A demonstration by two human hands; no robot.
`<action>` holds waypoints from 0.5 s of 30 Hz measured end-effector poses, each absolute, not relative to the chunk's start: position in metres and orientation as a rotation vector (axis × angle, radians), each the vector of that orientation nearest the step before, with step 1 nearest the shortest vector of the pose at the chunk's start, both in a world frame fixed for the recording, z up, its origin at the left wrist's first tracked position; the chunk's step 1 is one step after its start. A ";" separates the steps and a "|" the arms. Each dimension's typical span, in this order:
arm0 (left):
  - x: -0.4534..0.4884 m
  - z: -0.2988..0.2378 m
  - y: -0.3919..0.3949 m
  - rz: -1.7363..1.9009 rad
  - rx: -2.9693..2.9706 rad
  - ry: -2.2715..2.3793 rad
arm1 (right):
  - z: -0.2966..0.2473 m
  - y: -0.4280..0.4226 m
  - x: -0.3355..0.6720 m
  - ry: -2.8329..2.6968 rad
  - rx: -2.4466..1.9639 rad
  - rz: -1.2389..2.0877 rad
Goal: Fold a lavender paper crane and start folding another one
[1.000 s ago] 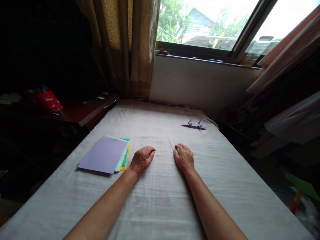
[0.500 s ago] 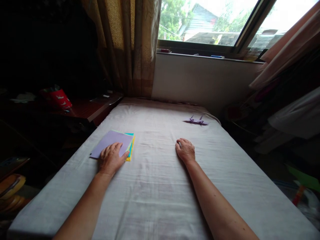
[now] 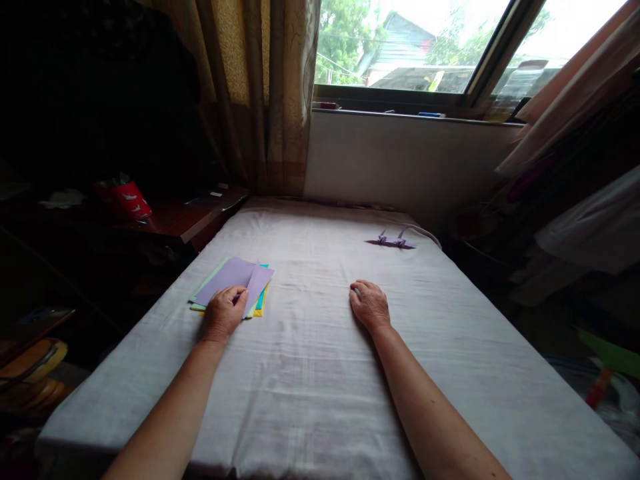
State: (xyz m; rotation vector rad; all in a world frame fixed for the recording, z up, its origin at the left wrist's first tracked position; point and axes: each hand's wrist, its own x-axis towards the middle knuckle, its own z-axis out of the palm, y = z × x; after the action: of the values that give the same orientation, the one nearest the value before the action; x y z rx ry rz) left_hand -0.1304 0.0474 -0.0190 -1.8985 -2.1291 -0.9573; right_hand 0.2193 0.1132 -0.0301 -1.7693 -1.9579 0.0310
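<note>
My left hand (image 3: 223,313) pinches the near edge of the top purple sheet (image 3: 235,279) on a small stack of coloured paper (image 3: 260,307); the sheet's right side is lifted and bent up. Green, teal and yellow sheets show underneath. My right hand (image 3: 370,305) rests palm down on the white sheet of the bed (image 3: 320,373), fingers loosely curled, holding nothing. A folded purple paper figure (image 3: 393,242) lies further away, towards the window.
A dark wooden side table (image 3: 175,217) with a red packet (image 3: 124,198) stands left of the bed. A curtain (image 3: 260,93) and window sill (image 3: 415,115) are behind. Clothes and clutter crowd the right side (image 3: 585,233).
My left hand moved left from the middle of the bed onto the paper stack and has now gripped the top purple sheet, lifting its edge. My right hand stayed put.
</note>
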 end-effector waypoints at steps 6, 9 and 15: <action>-0.124 -0.008 0.041 -1.039 -1.861 -2.010 | -0.030 0.106 0.219 -1.948 -1.714 0.048; -0.104 0.001 0.034 -1.040 -1.948 -1.877 | -0.030 0.104 0.221 -1.932 -1.676 0.060; -0.040 -0.004 0.028 -0.848 -2.411 -1.596 | -0.031 0.103 0.224 -1.863 -1.630 0.085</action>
State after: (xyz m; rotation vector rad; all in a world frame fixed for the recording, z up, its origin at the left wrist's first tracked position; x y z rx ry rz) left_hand -0.0401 0.0278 -0.0040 -2.4110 -1.5959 -0.8482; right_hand 0.2239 0.1032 -0.0311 -1.6301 -1.8630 0.0845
